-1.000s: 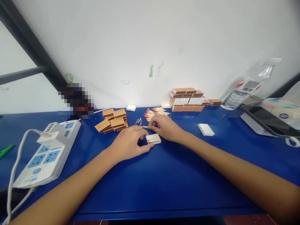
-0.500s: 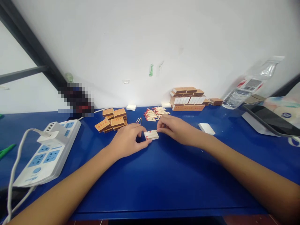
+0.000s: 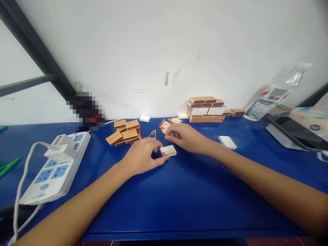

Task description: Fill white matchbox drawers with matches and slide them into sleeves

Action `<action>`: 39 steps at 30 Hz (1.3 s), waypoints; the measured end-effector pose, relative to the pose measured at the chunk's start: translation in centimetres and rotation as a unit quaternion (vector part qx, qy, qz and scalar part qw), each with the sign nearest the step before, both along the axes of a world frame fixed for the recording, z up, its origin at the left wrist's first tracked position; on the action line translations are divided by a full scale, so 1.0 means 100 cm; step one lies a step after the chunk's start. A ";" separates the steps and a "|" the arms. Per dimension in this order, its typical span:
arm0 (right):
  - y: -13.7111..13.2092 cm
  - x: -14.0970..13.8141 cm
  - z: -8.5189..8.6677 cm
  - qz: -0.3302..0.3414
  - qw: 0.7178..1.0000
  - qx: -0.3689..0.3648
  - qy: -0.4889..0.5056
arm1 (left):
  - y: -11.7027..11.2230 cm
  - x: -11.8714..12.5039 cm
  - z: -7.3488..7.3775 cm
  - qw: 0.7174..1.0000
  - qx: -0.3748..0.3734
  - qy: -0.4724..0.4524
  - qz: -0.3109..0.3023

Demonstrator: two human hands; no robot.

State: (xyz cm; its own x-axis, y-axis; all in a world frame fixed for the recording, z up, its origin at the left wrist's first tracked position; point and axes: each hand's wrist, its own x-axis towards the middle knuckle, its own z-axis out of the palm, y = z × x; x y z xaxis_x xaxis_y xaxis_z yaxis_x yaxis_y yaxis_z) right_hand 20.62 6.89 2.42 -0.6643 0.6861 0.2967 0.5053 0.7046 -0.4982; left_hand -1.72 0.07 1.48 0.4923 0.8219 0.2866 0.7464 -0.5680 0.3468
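Observation:
My left hand (image 3: 143,155) grips a small white matchbox tray (image 3: 168,149) between thumb and fingers at its left end. A few matches (image 3: 168,153) with red heads lie inside, along its near side. My right hand (image 3: 185,136) is above and right of the tray, fingertips pinched together at the near edge of a loose pile of matches (image 3: 164,126). Whether a match is between those fingertips cannot be made out. The hand covers part of the pile. Left of it, a few separate matches (image 3: 153,133) lie on the blue table (image 3: 164,198).
Several matchbox covers (image 3: 130,134) are heaped at left; stacked matchboxes (image 3: 206,111) stand by the wall. White trays (image 3: 227,142) (image 3: 145,118) lie about. A power strip (image 3: 57,171) is at far left; a bottle (image 3: 275,95) and a phone (image 3: 297,131) are at right.
My right hand has moved from the tray's right end up and away to the match pile. The matches in the tray now lie nearer its front side. My left hand keeps its hold.

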 end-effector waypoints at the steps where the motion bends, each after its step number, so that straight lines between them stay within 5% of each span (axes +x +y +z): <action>1: 0.008 -0.007 0.001 0.003 1.000 0.020 -0.011 | 0.000 0.000 0.000 1.000 -0.001 -0.001 -0.005; 7: 0.038 -0.046 0.001 0.011 0.992 0.039 -0.122 | 0.001 -0.003 0.000 1.000 -0.002 0.008 -0.022; 16: 0.031 -0.057 -0.003 -0.115 0.978 0.025 -0.173 | -0.002 -0.002 0.000 1.000 0.006 0.017 -0.022; 24: 0.023 -0.040 0.029 -0.132 0.967 0.001 -0.219 | 0.005 -0.003 0.000 0.997 -0.012 -0.002 0.074; 29: 0.020 -0.021 0.053 -0.020 0.976 -0.044 -0.212 | 0.009 -0.005 0.001 0.986 -0.061 -0.045 0.151; 33: 0.014 -0.022 0.049 0.064 0.961 -0.057 -0.264 | 0.010 -0.006 0.000 0.987 -0.060 -0.028 0.145; 39: 0.016 -0.029 0.039 0.067 0.969 -0.047 -0.233 | 0.008 -0.005 0.002 0.989 -0.054 -0.019 0.136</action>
State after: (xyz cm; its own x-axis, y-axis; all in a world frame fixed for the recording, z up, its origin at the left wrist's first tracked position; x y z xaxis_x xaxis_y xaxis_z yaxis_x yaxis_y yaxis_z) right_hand 17.67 8.47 6.35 -0.7960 0.5940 -0.1166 0.5982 0.7422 -0.3021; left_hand -2.21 0.89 1.70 0.2394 0.9494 0.2034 0.8522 -0.3059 0.4245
